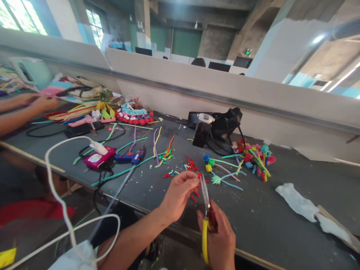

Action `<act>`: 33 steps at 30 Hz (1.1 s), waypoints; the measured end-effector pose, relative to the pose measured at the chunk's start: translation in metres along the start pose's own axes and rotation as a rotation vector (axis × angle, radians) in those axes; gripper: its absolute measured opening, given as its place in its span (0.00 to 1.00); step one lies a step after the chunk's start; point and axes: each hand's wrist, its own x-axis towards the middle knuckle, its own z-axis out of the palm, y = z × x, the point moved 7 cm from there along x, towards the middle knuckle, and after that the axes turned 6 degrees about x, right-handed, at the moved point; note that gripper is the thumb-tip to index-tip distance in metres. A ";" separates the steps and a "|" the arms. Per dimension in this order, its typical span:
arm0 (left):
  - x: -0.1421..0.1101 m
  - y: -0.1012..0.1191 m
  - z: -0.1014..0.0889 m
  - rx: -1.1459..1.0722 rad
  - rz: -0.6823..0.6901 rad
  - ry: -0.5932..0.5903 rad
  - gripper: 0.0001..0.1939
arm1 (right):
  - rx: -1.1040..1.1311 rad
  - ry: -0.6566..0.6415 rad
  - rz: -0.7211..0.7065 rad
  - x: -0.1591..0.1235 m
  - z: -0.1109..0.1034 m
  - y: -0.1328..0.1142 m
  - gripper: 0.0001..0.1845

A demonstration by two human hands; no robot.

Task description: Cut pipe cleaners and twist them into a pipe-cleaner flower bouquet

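My left hand (177, 195) pinches a short red pipe cleaner piece (199, 176) between thumb and fingertips. In my right hand (222, 240) is a pair of scissors (205, 236) with yellow on the handle, its blades pointing up beside the red piece. Whether the blades touch the piece I cannot tell. Several cut red pieces (191, 164) lie scattered on the dark table just beyond my left hand. To their right rest small pipe cleaner flowers, among them a yellow one (208, 167) and a mint green one (216, 179) with long stems.
A blue glue gun (131, 156) and a pink power strip (99, 159) with a white cable lie at left. A phone (201, 135) leans before a black bag (229, 122). A flower bundle (260, 159) and crumpled white wrapping (298, 202) lie right. Another person's hands (42, 103) work at far left.
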 end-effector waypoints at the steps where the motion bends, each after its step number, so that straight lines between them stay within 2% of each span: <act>1: 0.000 0.000 0.001 -0.002 -0.001 -0.003 0.07 | -0.004 0.004 -0.010 0.000 0.000 -0.001 0.20; 25: -0.002 0.001 0.003 0.055 0.029 -0.040 0.05 | -0.111 0.065 -0.148 0.001 -0.002 -0.010 0.20; 29: -0.003 -0.001 0.003 0.062 0.019 -0.049 0.05 | -0.097 0.060 -0.100 -0.001 -0.001 -0.006 0.21; 33: -0.002 -0.001 0.002 0.088 0.004 -0.054 0.05 | 0.009 0.014 0.084 0.003 -0.001 0.006 0.21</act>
